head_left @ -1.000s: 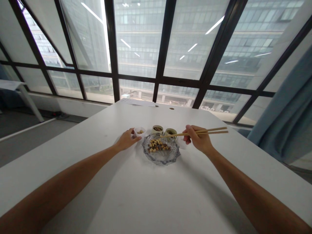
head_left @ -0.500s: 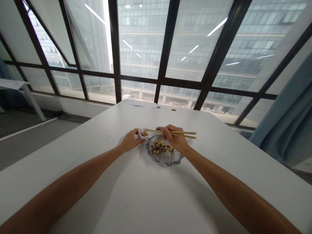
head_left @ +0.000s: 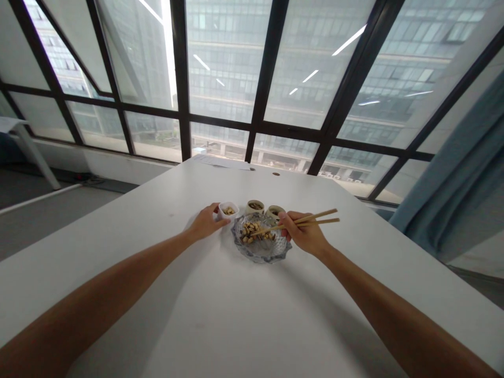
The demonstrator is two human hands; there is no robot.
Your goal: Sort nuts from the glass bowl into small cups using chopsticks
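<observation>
My right hand (head_left: pixel 302 230) grips a pair of wooden chopsticks (head_left: pixel 315 217), their tips down among the small tan and dark dried pieces (head_left: pixel 252 230) in a clear glass bowl (head_left: pixel 260 256) with a wavy rim. To the left, my left hand (head_left: pixel 207 222) holds a small white cup (head_left: pixel 229 206) between thumb and fingers; a few pale pieces lie inside it. Behind the glass bowl stand two small cream cups, one (head_left: pixel 255 207) with dark contents and the other (head_left: pixel 272 212) partly hidden by my right hand.
The white table (head_left: pixel 220 320) stretches toward the windows. Near its far edge lie sheets of paper (head_left: pixel 222 161) and a small brown spot or disc (head_left: pixel 276 174). A blue curtain (head_left: pixel 444 194) hangs at right, and another white table (head_left: pixel 23 131) stands at far left.
My right hand has drawn the chopsticks rightward, away from the white cup, and their tips are now down in the glass bowl. The left hand stays at the cup. The view has shifted slightly.
</observation>
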